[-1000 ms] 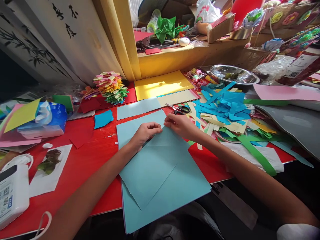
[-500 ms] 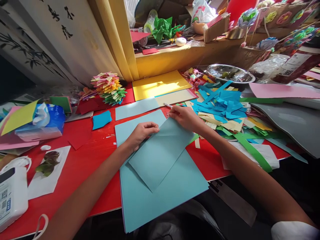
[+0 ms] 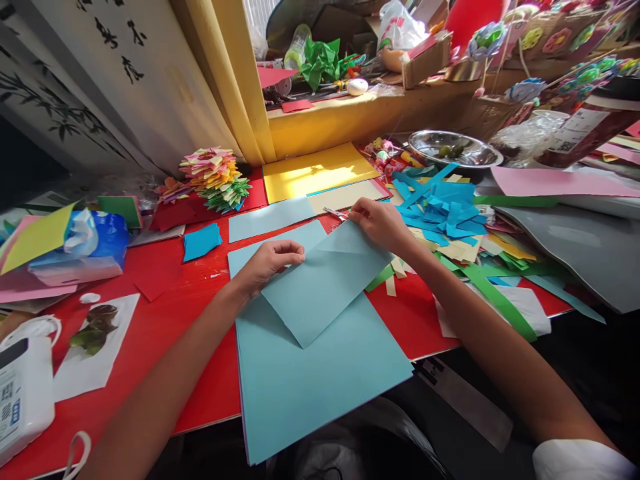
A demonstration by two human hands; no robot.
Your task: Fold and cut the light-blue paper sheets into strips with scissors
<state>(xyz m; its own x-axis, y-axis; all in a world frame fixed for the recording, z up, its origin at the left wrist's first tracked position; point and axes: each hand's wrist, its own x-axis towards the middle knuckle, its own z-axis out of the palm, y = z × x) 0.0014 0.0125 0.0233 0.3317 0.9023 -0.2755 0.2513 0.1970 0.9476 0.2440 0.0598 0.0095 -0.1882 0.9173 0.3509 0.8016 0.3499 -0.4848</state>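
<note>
A pale blue sheet of paper point(image 3: 320, 287) with a crease across its upper part is held tilted between both hands. My left hand point(image 3: 273, 263) pinches its left edge between thumb and fingers. At the upper right edge, my right hand point(image 3: 375, 223) has its fingers closed on the same sheet. Beneath lies a stack of larger pale blue sheets point(image 3: 320, 393), partly covered and jutting past the table's front edge. Just beyond the right fingertips is a pair of scissors point(image 3: 334, 213), mostly hidden. A narrower pale blue piece point(image 3: 270, 220) lies behind the stack.
Cut blue strips point(image 3: 445, 207) pile up at the right, before a metal bowl point(image 3: 455, 148). Yellow paper point(image 3: 320, 172) lies at the back. Left stand a folded-paper bundle point(image 3: 215, 177), small blue squares point(image 3: 201, 241), a tissue pack point(image 3: 95, 243) and a white device point(image 3: 25, 393).
Both hands have moved apart, the left one leftward and the right one slightly rightward. The held sheet's lower corner has risen, and the sheet lies at a flatter angle.
</note>
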